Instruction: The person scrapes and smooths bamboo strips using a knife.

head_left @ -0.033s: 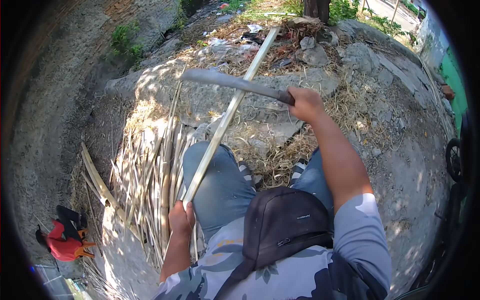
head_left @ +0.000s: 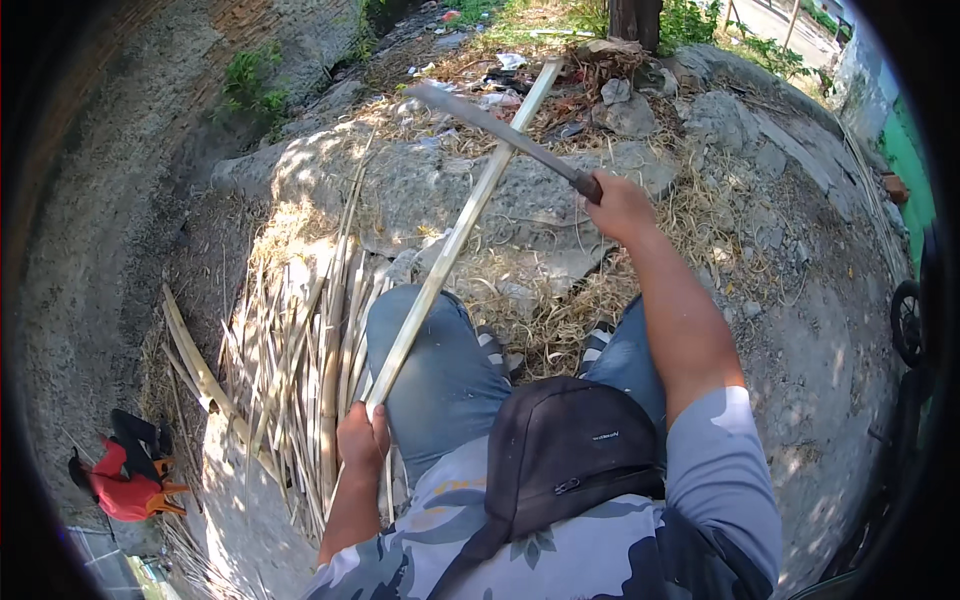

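Note:
My left hand [head_left: 364,436] is closed around the near end of a long, pale bamboo strip [head_left: 440,265]. The strip slants away over my left knee, its far end near a tree trunk. In my right hand [head_left: 620,208] is the dark handle of a machete [head_left: 515,137]. Its long grey blade points to the far left and crosses the strip's far part; whether it touches the strip I cannot tell. A pile of split bamboo strips [head_left: 330,350] lies on the ground to the left of my knee.
A black bag [head_left: 575,440] rests against my front. Dry shavings [head_left: 555,325] lie between my feet. Ahead are a rough stone ledge [head_left: 400,190], a loose rock [head_left: 628,112] and the tree trunk [head_left: 634,22]. A person in red [head_left: 125,485] sits at the lower left.
My right hand has moved a little farther out and to the right with the machete; its blade now crosses the strip nearer the far end. My left hand stays put.

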Demonstrator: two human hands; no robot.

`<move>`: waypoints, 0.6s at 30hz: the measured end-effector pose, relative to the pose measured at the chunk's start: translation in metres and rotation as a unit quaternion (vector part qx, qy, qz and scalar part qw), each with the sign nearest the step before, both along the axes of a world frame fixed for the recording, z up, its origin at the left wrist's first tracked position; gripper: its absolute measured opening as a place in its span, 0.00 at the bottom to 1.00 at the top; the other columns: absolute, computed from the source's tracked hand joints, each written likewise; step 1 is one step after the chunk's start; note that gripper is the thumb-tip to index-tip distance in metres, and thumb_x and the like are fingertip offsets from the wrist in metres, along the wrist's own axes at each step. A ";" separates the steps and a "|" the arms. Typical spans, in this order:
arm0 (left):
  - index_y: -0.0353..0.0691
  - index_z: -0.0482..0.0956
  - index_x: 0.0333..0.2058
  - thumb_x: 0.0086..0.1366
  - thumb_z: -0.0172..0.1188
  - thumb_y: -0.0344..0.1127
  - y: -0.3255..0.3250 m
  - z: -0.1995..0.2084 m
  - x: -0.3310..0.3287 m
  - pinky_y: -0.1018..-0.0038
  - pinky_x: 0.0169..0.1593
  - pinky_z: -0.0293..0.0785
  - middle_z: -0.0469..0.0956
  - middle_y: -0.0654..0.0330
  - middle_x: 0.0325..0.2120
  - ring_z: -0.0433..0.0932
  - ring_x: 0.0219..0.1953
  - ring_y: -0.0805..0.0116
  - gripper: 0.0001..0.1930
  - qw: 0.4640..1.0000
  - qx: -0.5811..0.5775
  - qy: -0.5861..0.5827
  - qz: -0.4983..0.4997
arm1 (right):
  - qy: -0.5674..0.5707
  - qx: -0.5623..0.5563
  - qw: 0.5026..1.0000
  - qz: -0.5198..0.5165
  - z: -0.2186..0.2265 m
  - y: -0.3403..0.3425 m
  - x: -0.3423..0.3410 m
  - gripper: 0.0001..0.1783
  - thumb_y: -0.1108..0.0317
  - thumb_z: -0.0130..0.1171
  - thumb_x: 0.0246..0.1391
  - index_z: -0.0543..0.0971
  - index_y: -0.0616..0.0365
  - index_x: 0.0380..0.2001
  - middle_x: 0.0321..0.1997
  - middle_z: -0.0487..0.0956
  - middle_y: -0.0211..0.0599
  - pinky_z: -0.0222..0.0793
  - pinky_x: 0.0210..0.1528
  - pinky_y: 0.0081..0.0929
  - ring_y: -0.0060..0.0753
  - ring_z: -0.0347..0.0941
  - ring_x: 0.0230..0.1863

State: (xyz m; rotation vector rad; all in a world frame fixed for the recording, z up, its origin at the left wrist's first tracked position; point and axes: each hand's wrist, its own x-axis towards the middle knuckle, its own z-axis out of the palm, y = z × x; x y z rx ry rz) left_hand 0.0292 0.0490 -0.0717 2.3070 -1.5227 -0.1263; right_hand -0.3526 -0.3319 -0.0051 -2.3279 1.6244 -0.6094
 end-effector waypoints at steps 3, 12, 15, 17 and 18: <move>0.35 0.71 0.27 0.69 0.57 0.49 -0.006 0.013 -0.004 0.47 0.30 0.71 0.74 0.41 0.18 0.76 0.25 0.33 0.21 1.000 0.006 -0.017 0.004 | -0.016 0.033 0.997 -0.060 -0.008 -0.001 0.000 0.13 0.61 0.63 0.53 0.76 0.51 0.40 0.36 0.83 0.45 0.74 0.45 0.53 0.56 0.80 0.42; 0.34 0.70 0.26 0.72 0.52 0.52 -0.002 0.004 -0.005 0.48 0.29 0.71 0.73 0.41 0.17 0.76 0.23 0.34 0.25 1.000 -0.003 0.015 0.001 | 0.035 -0.103 0.982 0.157 -0.011 0.035 0.027 0.13 0.62 0.64 0.45 0.77 0.49 0.36 0.30 0.81 0.40 0.73 0.39 0.49 0.52 0.79 0.35; 0.34 0.70 0.27 0.72 0.51 0.53 -0.001 0.006 -0.003 0.48 0.29 0.71 0.74 0.40 0.17 0.76 0.24 0.33 0.25 1.000 -0.002 0.004 0.004 | 0.088 -0.156 0.940 0.289 -0.006 0.048 0.049 0.12 0.62 0.65 0.43 0.76 0.47 0.33 0.28 0.80 0.35 0.72 0.38 0.42 0.45 0.78 0.31; 0.34 0.70 0.28 0.72 0.52 0.53 0.005 -0.002 0.004 0.48 0.29 0.71 0.74 0.40 0.18 0.76 0.24 0.33 0.24 1.000 -0.013 0.003 0.001 | 0.089 -0.191 0.917 0.339 -0.004 0.049 0.061 0.09 0.65 0.63 0.45 0.76 0.48 0.32 0.26 0.80 0.34 0.73 0.38 0.39 0.45 0.78 0.30; 0.34 0.70 0.28 0.72 0.52 0.53 0.005 -0.001 0.004 0.48 0.29 0.71 0.74 0.40 0.18 0.76 0.24 0.33 0.24 1.000 -0.011 0.003 0.003 | 0.089 -0.189 0.917 0.340 -0.006 0.043 0.057 0.09 0.65 0.63 0.45 0.76 0.48 0.32 0.26 0.80 0.34 0.73 0.38 0.39 0.45 0.78 0.30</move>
